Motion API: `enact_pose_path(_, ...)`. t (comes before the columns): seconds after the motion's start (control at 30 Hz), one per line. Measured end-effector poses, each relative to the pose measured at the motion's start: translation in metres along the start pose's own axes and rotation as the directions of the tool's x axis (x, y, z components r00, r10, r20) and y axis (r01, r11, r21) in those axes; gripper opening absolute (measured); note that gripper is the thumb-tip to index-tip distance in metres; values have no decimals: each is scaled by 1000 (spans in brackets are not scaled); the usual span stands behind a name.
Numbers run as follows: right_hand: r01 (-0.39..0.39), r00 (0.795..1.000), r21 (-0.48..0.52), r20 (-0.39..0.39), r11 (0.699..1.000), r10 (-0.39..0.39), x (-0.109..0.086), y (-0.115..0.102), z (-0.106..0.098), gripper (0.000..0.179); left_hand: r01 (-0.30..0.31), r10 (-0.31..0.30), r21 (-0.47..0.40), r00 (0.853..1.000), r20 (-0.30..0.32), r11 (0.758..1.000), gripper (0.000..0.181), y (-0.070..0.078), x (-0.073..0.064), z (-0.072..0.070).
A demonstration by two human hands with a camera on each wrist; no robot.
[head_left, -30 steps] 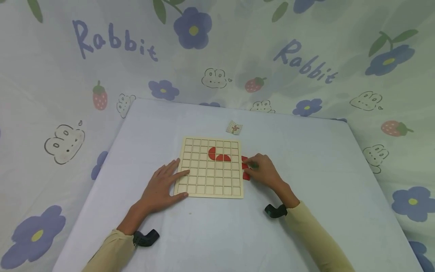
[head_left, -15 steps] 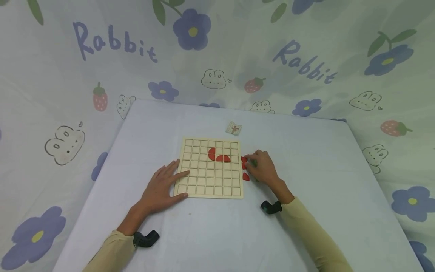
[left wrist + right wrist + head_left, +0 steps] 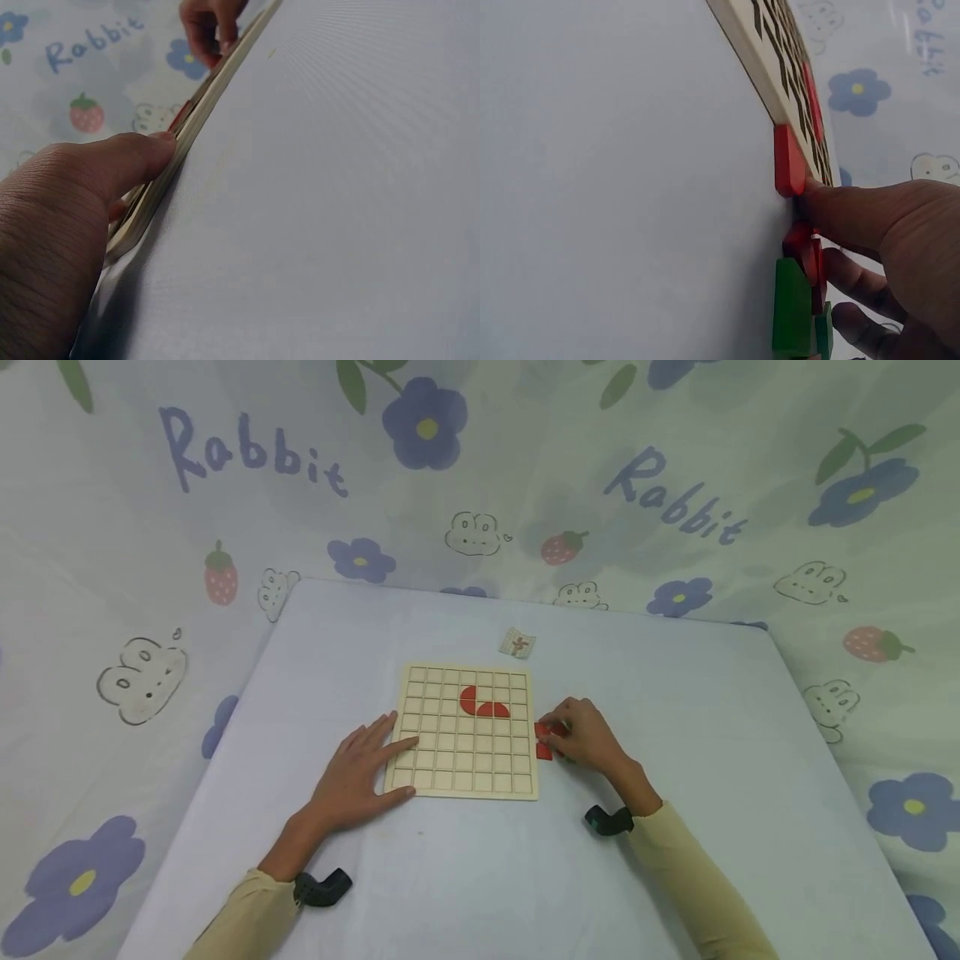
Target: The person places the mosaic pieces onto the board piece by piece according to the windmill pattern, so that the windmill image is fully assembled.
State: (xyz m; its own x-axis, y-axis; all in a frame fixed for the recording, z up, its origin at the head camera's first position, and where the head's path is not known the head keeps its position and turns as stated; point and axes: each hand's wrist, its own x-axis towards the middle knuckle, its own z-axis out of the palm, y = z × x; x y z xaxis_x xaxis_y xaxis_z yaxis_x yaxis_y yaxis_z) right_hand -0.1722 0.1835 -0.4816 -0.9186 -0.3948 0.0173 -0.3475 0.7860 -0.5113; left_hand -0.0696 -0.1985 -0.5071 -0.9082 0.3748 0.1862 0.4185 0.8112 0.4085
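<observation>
A pale wooden grid board (image 3: 461, 796) lies on the white table, with red half-round shapes (image 3: 492, 710) set in its upper cells. My left hand (image 3: 356, 777) rests on the board's left edge with fingers spread, its thumb at the near corner; in the left wrist view that thumb (image 3: 150, 157) lies on the rim. Beside the board's right edge, the curled thumb and index finger of my right hand (image 3: 585, 737) pinch a red block (image 3: 540, 729), partly hidden. Another red block (image 3: 786, 161) lies against the board near that thumb. More red blocks (image 3: 801, 246) lie under the fingers.
Green blocks (image 3: 791, 307) stand beside the red ones under my right hand. A small patterned card (image 3: 517, 642) lies beyond the board. A printed cloth (image 3: 480, 468) hangs behind the table. Both wrists wear a black device (image 3: 322, 887).
My right hand moved slightly forward and left, then back to the right and nearer. The farthest red block beside the board is gone from its earlier spot. My left hand has stayed put.
</observation>
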Motion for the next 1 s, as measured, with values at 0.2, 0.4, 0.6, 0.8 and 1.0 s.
enact_pose_path(0.2,-27,998,97,-46,995,31,-2,-5,-3,7,1,-1,3,1000,-2,1000,71,0,0,1)
enact_pose_path(0.4,-10,996,209,-85,978,28,-1,-7,-3,12,-5,5,1,1000,-13,1000,71,1,-1,2)
enact_pose_path(0.6,49,996,224,-78,973,-32,3,-11,3,28,-12,12,-1,999,-38,1000,71,1,-2,1)
enact_pose_path(0.8,31,996,272,-89,962,-7,3,-17,7,14,-16,16,1,999,-34,1000,70,1,-2,1)
enact_pose_path(1.0,107,987,322,-146,941,-62,7,-25,13,9,-18,17,-4,999,-27,1000,70,1,-1,0)
